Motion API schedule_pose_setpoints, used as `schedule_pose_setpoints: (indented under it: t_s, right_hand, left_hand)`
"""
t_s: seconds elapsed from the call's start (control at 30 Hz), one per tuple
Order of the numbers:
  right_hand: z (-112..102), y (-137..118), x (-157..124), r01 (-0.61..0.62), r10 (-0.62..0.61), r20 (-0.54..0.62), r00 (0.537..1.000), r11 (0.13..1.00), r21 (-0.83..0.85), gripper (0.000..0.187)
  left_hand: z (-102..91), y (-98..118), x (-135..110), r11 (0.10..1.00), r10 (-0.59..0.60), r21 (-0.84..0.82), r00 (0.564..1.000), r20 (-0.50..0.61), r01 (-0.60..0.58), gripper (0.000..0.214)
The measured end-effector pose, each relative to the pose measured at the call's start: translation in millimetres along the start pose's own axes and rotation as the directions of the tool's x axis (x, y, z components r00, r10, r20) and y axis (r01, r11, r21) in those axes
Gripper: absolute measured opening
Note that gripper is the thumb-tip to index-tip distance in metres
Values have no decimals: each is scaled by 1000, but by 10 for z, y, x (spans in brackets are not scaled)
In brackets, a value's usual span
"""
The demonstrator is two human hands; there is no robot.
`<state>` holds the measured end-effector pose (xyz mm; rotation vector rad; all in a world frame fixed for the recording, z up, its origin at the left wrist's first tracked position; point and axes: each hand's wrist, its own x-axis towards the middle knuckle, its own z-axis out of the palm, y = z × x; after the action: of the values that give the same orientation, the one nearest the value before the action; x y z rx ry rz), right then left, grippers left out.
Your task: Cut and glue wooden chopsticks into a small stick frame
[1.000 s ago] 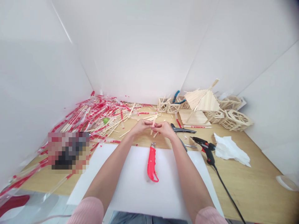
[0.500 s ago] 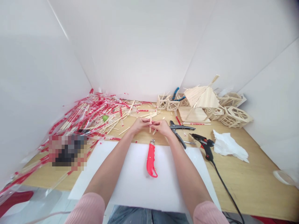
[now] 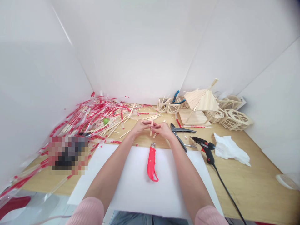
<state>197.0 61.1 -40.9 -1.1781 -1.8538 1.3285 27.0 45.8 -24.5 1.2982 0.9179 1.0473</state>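
Both hands meet over the middle of the table, past the white sheet [image 3: 138,175]. Short wooden sticks [image 3: 152,121] stand upright between my fingertips. My left hand [image 3: 141,126] pinches them from the left, and my right hand [image 3: 163,128] closes on them from the right. Fingers partly cover the sticks, so I cannot tell how many there are. Another stick lies slanted under my right hand. A red-handled utility knife [image 3: 152,163] rests on the sheet between my forearms, its metal tip pointing away from me.
Chopsticks and red-printed wrappers [image 3: 100,109] pile up at left, beside a pixelated dark object [image 3: 67,154]. Grey cutters [image 3: 180,131], a glue gun [image 3: 206,148] with its cord and white tissue [image 3: 231,148] lie right. Behind stand a stick-built house [image 3: 201,100], stick frames [image 3: 237,118] and blue-handled pliers [image 3: 177,97].
The whole view has shifted slightly. Both hands still hold the sticks together in nearly the same place, with only a small change in the fingers.
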Motion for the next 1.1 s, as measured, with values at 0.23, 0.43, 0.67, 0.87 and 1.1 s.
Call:
schedule_pose_setpoints:
  t_s: [0.23,0.43,0.67,0.87,1.1]
  right_hand:
    - [-586,-280,-334,-142,74,-136,988,782,-607,63]
    - [-813,-197,-531,-467,440,-308,843,317,-825,108]
    - [-841,-146,-498,-473,432,-326,841,294,-831,67]
    - [-942,-318,-589,-382,141,-361,922,490,-783,55]
    - [-734,-940,-660,78,-491,-403,772,703,-707,40]
  left_hand:
    - [-4,178,23,996,5,-82,992,-126,-16,43]
    - [-25,541,-60,993,111,-30,978,-175,-117,42]
    - [115,860,-209,962,261,-17,936,-236,-273,33]
    - [153,1085,-351,941,328,175,910,-254,-290,29]
    - [149,1175,-425,873,453,326,851,-266,-363,25]
